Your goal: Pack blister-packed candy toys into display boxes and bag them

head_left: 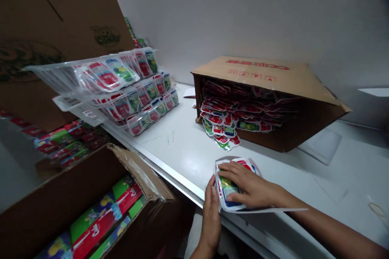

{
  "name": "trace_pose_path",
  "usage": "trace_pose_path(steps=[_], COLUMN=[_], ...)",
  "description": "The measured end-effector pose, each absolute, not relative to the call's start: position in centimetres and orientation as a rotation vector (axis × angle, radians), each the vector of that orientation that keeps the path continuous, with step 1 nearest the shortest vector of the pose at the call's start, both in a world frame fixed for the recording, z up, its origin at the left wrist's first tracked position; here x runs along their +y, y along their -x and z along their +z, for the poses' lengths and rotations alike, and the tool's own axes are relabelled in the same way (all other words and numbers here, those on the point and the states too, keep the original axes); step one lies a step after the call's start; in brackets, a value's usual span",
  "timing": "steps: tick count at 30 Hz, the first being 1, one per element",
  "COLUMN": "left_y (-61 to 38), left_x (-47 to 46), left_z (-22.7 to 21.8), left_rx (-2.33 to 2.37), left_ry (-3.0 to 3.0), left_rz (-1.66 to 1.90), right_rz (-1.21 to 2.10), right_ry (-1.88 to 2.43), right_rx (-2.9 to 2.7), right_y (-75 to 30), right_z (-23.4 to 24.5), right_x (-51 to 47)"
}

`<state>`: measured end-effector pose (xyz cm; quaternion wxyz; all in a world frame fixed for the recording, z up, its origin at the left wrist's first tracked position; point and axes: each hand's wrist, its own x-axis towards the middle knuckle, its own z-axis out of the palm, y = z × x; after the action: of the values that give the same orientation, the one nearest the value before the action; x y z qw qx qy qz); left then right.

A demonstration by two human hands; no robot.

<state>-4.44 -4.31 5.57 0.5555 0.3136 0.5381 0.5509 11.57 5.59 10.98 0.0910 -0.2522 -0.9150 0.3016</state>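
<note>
At the table's front edge stands a small white display box (219, 201) with its flap folded out toward the right. Candy packets (228, 190) printed red, green and blue fill it. My left hand (210, 216) lies along the box's left side, fingers stretched out and touching it. Across the top of the packets spreads my right hand (251, 186), palm down with the fingers apart. The undersides of the right fingers are hidden.
Behind, a cardboard carton (258, 73) on its side spills similar packets (223, 123) onto the white table (188, 149). Packets in clear plastic (142, 101) are stacked at the left. An open carton (142, 174) with green and red boxes (100, 222) stands below the table edge.
</note>
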Motion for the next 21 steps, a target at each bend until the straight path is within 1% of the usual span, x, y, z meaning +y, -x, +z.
trace_pose_path(steps=[3, 4, 7, 9, 13, 16, 18, 19, 21], left_y=[4.6, 4.6, 4.0, 3.5, 2.8, 2.7, 2.2, 1.7, 0.0], left_x=[-3.0, -2.4, -1.3, -1.3, -2.2, -1.8, -0.4, 0.4, 2.2], left_z=[5.2, 5.1, 4.7, 4.5, 4.5, 6.1, 7.9, 8.9, 10.5], left_rx=[1.214, 1.186, 1.132, 1.129, 1.11, 1.289, 1.393, 1.357, 1.142], left_ry=[-0.614, -0.567, -0.522, -0.551, -0.686, -0.986, -1.358, -1.588, -1.985], left_rz=[1.364, 1.359, 1.31, 1.281, 1.16, 1.146, 1.174, 1.145, 0.927], right_rz=[0.89, 0.851, 0.783, 0.894, 1.21, 1.277, 1.284, 1.28, 1.267], right_ry=[0.774, 0.874, 1.345, 1.533, 1.538, 1.539, 1.532, 1.521, 1.491], right_rx=[-2.531, -2.416, -1.946, -1.706, -1.414, -1.162, -1.072, -1.048, -1.021], right_y=[-13.4, -14.1, -16.0, -17.0, -18.3, -19.3, -19.9, -20.0, -20.2], right_z=[11.3, 11.0, 8.8, 6.6, 3.9, 3.8, 3.9, 3.8, 3.5], right_x=[5.8, 5.8, 4.9, 3.6, 0.2, -1.9, -2.8, -3.1, -3.4])
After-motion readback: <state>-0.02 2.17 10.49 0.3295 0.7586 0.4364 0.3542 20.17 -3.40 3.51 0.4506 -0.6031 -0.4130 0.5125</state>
